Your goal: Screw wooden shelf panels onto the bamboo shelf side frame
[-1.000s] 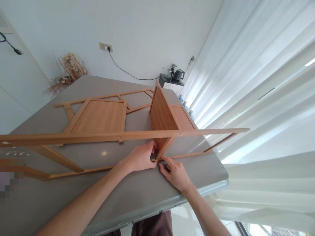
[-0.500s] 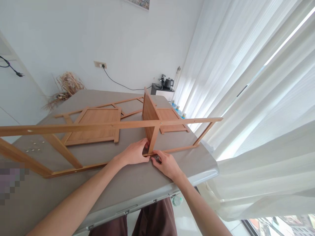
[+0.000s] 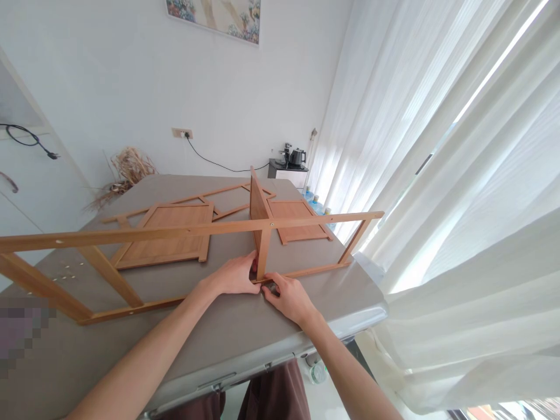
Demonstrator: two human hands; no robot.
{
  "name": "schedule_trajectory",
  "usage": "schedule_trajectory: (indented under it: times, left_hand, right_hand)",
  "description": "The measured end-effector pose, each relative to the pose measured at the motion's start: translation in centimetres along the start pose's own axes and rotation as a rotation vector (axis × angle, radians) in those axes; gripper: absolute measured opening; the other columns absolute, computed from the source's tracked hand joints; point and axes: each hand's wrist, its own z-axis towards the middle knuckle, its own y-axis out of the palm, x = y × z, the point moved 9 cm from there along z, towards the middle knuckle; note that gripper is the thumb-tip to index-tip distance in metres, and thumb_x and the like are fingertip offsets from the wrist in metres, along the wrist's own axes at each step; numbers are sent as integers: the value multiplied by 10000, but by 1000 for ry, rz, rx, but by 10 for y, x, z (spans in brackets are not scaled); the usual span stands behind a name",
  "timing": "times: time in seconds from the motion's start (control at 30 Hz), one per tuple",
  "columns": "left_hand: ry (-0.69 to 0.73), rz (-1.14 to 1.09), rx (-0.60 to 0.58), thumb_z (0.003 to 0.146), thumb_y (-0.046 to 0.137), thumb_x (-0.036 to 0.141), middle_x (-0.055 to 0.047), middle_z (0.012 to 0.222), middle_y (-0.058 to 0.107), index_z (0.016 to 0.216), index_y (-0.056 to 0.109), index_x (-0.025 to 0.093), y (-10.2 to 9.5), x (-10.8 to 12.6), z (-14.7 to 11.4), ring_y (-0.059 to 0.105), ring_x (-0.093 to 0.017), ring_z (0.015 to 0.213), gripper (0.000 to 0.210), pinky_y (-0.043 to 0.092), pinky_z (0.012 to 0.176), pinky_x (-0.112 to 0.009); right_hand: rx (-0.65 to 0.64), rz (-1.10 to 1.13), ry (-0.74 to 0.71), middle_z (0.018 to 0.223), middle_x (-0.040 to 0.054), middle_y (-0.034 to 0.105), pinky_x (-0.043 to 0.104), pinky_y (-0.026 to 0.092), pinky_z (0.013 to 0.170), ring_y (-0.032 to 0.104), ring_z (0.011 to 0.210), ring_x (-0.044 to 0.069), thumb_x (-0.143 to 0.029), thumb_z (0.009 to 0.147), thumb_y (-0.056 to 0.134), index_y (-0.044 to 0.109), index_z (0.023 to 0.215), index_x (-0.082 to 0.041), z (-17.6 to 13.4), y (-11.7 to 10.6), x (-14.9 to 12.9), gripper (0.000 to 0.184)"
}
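Observation:
A ladder-like wooden frame (image 3: 144,234) stands on its long edge across the table. From its middle crosspiece, a wooden shelf panel (image 3: 258,201) stands upright and reaches away from me. My left hand (image 3: 235,275) is closed around the lower corner where the panel meets the frame, thumb on the near side. Just right of that joint, my right hand (image 3: 289,298) is closed, with index finger and thumb at the bottom rail. Whatever its fingertips hold is too small or hidden to make out.
Flat on the grey table (image 3: 210,344) lie one wooden panel (image 3: 170,233) at left, another panel (image 3: 300,220) at right, and a second frame (image 3: 227,191) behind. Several small metal fittings (image 3: 67,271) are scattered at left. A kettle (image 3: 298,156) stands on a cabinet beyond.
The camera view has tilted up a little, showing more of the wall picture. Both hands keep their places at the joint, with no clear movement of the frame.

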Motion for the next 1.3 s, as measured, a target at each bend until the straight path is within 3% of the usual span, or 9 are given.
schedule_trajectory:
  times: [0.13, 0.5, 0.97, 1.1, 1.3]
  left_hand:
    - [16, 8, 18, 643, 660, 351, 14, 867, 642, 988, 479, 258, -2, 1, -1, 583, -185, 694, 400, 392, 576, -276]
    - [27, -13, 40, 669, 669, 393, 0, 914, 660, 1043, 500, 260, 0, -6, -4, 619, -209, 737, 431, 397, 602, -293]
    - [56, -19, 50, 682, 653, 394, -12, 938, 660, 1064, 536, 263, -4, -3, -8, 615, -220, 770, 420, 407, 629, -301]
    - [54, -30, 52, 671, 662, 389, -9, 932, 658, 1068, 536, 267, -5, -3, -9, 617, -221, 774, 434, 414, 633, -300]
    - [61, -51, 59, 677, 660, 403, -12, 955, 668, 1039, 526, 257, -5, -4, -9, 631, -216, 780, 413, 412, 636, -294]
  right_hand:
    - [7, 8, -1, 879, -32, 720, 225, 414, 666, 653, 703, 140, -266, 891, 584, 594, 1117, -269, 0, -1, 0, 226]
    - [-23, 3, 42, 697, -46, 646, 223, 376, 609, 587, 603, 134, -265, 887, 563, 591, 1096, -253, 1, 3, 2, 211]
    - [-20, 7, 46, 651, -57, 603, 215, 380, 578, 542, 554, 126, -284, 878, 534, 574, 1123, -250, 1, 3, 0, 251]
    - [24, -13, 64, 612, -63, 566, 221, 375, 556, 537, 543, 136, -321, 847, 556, 546, 1054, -233, -1, -2, -1, 225]
    - [6, -45, 29, 688, -37, 624, 212, 387, 594, 574, 604, 130, -296, 829, 577, 571, 918, -242, -1, 2, -3, 104]
